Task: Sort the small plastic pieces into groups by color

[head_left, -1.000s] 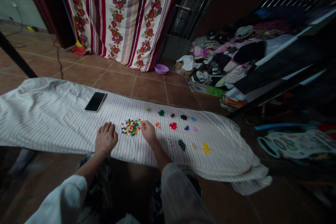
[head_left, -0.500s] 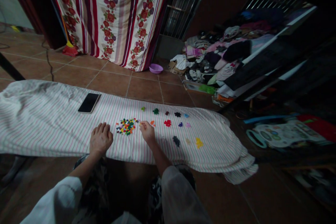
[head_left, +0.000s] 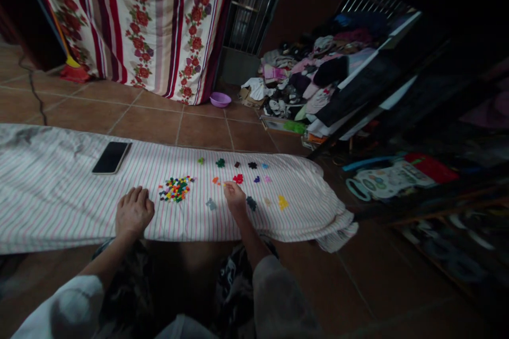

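My left hand (head_left: 135, 211) rests palm down on the striped cloth (head_left: 63, 196), fingers stretched out, holding nothing. To its right lies a mixed pile of small coloured pieces (head_left: 175, 189). My right hand (head_left: 235, 197) is pinched, with what looks like a small yellow piece (head_left: 225, 184) at its fingertips. It is just below the red pile (head_left: 238, 178) and right of the orange pieces (head_left: 216, 180). Grey pieces (head_left: 210, 204) and a dark grey pile (head_left: 251, 203) lie on either side of this hand. Farther right is a yellow pile (head_left: 282, 202).
A phone (head_left: 112, 158) lies on the cloth at the left. Small green (head_left: 220, 162), black (head_left: 252, 165), blue (head_left: 257, 179) and pink (head_left: 268, 179) groups sit toward the back and right. Beyond are a purple basin (head_left: 220, 99) and heaped clothes (head_left: 302, 77).
My right hand has moved right, away from the mixed pile and past the orange pieces, still pinched. My left hand stays flat on the cloth. The head view has turned to the right.
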